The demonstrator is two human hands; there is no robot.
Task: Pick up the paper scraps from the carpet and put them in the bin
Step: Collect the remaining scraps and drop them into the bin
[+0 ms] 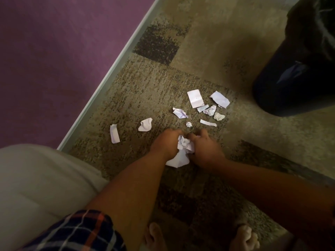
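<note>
A: Hands status?
B: Left hand (165,144) and right hand (206,151) are both curling fingers round one paper wad (183,152), squeezing it between them, low over the carpet (199,51).
A: Other paper?
B: Loose scraps (194,98) are lying on the carpet just beyond the hands, trailing toward the bin (299,78). One strip (114,133) is lying apart, near the carpet's left edge by the baseboard (108,75).
A: Bin?
B: It's standing at the carpet's far right, well apart from the wad.

Left hand (165,144), right hand (206,151) grip paper wad (182,153); scraps (194,98) on carpet (145,91).
</note>
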